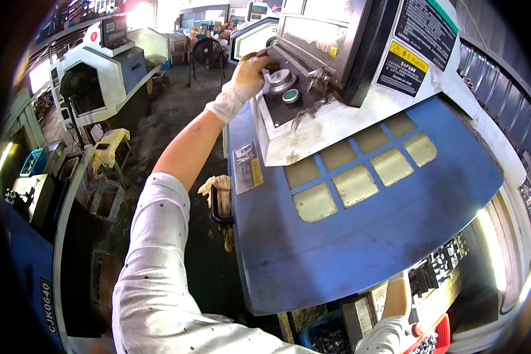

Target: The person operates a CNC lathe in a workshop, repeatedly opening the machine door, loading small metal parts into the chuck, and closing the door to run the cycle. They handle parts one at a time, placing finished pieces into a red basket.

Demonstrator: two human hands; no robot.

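My left hand (247,78), in a pale glove, reaches to the left edge of the machine's dark control panel (304,111). Its fingers curl at the panel's upper left, by something dark red too covered to name. Beside the hand are a round grey dial (281,79) and a green push button (291,95). My right forearm (397,296) goes in under the lower edge of the blue machine door (336,248), which hides the hand and fingers. A red basket (442,335) holding small metal parts stands close to that arm.
A cloth (221,187) hangs on the black door handle (216,206). A blue bin of dark parts (329,339) sits below the door. Another white machine (109,71), a yellow-covered stool (111,147) and a black floor fan (207,53) stand farther off.
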